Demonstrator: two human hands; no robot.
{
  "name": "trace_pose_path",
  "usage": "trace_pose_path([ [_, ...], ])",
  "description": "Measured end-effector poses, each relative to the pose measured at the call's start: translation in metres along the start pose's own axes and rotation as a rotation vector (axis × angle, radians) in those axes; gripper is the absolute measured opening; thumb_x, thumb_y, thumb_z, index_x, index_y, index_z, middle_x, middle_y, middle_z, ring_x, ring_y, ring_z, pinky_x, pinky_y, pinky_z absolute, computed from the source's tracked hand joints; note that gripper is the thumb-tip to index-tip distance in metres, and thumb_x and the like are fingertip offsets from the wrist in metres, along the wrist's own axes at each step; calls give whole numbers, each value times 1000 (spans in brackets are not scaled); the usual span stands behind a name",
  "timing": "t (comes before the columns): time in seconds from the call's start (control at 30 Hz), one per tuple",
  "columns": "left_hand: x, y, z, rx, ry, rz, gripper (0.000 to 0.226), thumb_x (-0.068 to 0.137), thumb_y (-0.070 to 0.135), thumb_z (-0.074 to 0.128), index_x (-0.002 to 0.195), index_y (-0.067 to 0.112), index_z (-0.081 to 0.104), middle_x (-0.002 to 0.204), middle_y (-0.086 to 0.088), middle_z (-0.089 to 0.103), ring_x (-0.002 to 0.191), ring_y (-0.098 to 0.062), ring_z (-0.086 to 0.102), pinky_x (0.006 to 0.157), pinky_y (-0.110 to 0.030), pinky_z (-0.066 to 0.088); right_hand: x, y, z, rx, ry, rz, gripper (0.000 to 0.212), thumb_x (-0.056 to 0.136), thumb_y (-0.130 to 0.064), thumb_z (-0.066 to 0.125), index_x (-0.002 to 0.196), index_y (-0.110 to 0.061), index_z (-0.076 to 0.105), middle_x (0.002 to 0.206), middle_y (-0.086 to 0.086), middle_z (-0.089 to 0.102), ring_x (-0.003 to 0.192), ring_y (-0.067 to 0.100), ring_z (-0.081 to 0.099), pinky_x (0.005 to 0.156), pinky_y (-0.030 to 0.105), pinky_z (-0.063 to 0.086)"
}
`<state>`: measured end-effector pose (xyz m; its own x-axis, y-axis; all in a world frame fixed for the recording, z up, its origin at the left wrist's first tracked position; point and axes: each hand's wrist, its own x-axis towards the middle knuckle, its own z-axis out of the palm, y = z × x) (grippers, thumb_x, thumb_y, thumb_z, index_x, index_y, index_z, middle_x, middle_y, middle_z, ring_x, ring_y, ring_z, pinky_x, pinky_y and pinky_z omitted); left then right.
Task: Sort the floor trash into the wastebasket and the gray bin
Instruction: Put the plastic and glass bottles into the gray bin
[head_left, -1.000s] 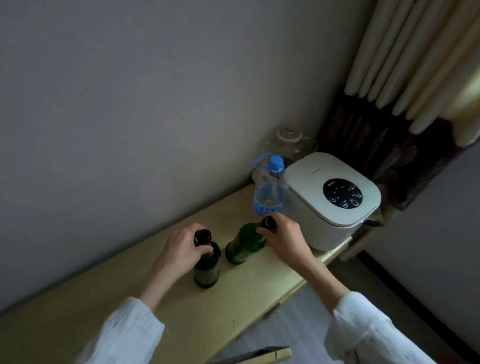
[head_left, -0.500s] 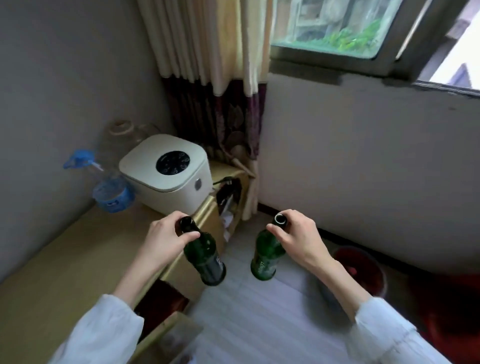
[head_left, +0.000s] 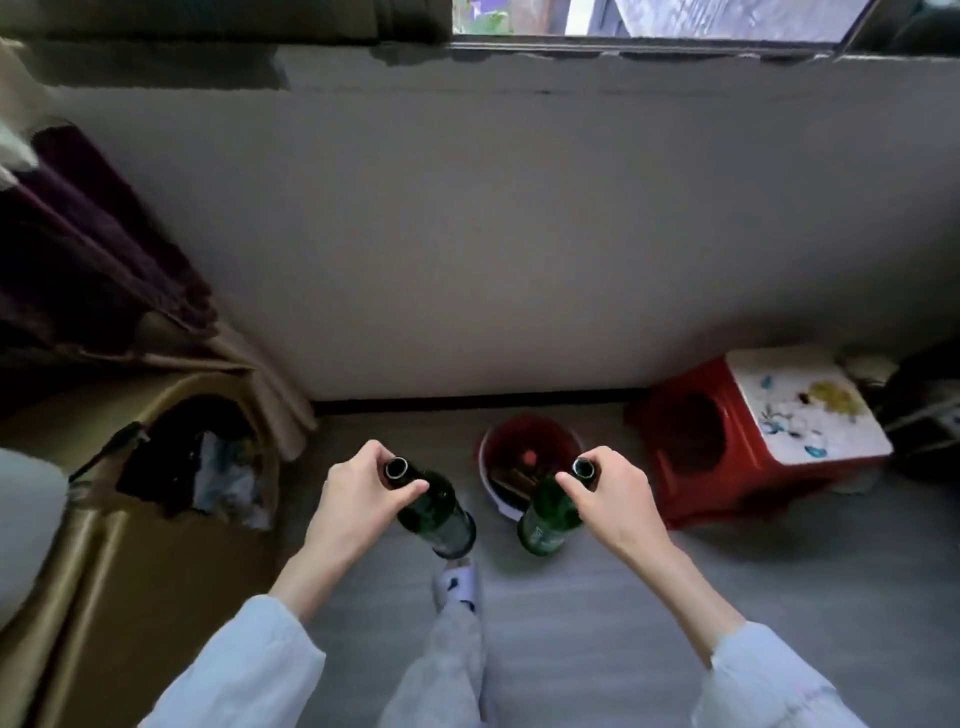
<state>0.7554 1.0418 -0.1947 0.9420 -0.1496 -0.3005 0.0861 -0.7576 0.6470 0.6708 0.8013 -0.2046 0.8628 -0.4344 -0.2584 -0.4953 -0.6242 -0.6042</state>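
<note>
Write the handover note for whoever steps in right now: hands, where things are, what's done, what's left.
Left hand grips the neck of a green bottle; right hand grips the neck of a second green bottle. Both bottles are uncapped and held in the air over the floor.
The red wastebasket stands against the wall just ahead, between the hands, already holding some trash. A red stool is to its right. No gray bin is in view.
Done: both bottles picked up.
Left: drop each bottle in the proper container; find the gray bin.
</note>
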Motion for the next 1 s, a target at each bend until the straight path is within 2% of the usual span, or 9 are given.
trace_pose_path([
  [0.13,71,17,56,25,-100,-83,31,72,34,75,80,15,52,76,2,60,79,-17,57,57,-26,38,58,37,4,-5,18,147,18,83,-29,67,86,-18,53,97,2,61,96,20,55,80,26,38],
  [0.37,173,21,157,42,-165,-246,31,74,31,72,85,9,52,89,-10,62,87,-25,57,65,-29,42,155,105,39,43,98,395,22,84,-23,66,90,-5,55,98,11,62,98,28,54,74,29,35],
  [0.47,201,13,200,-7,-100,-340,31,77,29,71,88,7,52,90,-10,60,85,-24,54,68,-29,40,192,135,64,145,121,473,21,85,-21,65,81,-6,49,91,10,57,88,23,49,70,25,30],
  [0.6,231,-6,269,-54,-5,-456,27,80,27,69,87,9,50,90,-8,57,84,-22,52,68,-28,37,245,183,105,262,144,605,22,86,-21,63,90,-2,54,84,4,54,86,16,41,72,23,31],
  [0.73,245,-25,325,-109,99,-533,29,81,25,68,93,2,54,99,-17,63,99,-31,56,78,-33,41,272,218,147,323,153,649,20,86,-21,63,88,-6,50,84,4,54,85,17,44,69,21,30],
  [0.83,253,-38,364,-147,166,-568,32,81,22,69,97,-2,54,100,-19,63,101,-34,55,84,-36,40,288,241,187,381,188,701,20,83,-21,66,83,-10,49,89,12,65,91,26,57,77,26,42],
  [0.9,255,-46,385,-167,205,-614,32,81,21,69,97,-2,54,100,-20,63,100,-35,56,84,-36,39,294,254,214,479,218,773,24,79,-22,69,74,-17,46,88,17,68,91,31,64,86,39,51],
  [0.93,256,-51,396,-183,232,-632,32,81,21,69,96,-2,54,99,-20,63,99,-36,56,83,-36,39,296,261,226,540,235,818,27,78,-23,70,73,-20,44,85,16,68,88,32,66,86,44,52],
  [1.0,257,-63,414,-211,252,-688,31,80,22,70,95,-1,54,98,-20,63,98,-35,57,82,-36,40,296,270,242,650,239,911,26,80,-19,69,75,-18,44,71,6,65,81,30,68,83,42,54],
])
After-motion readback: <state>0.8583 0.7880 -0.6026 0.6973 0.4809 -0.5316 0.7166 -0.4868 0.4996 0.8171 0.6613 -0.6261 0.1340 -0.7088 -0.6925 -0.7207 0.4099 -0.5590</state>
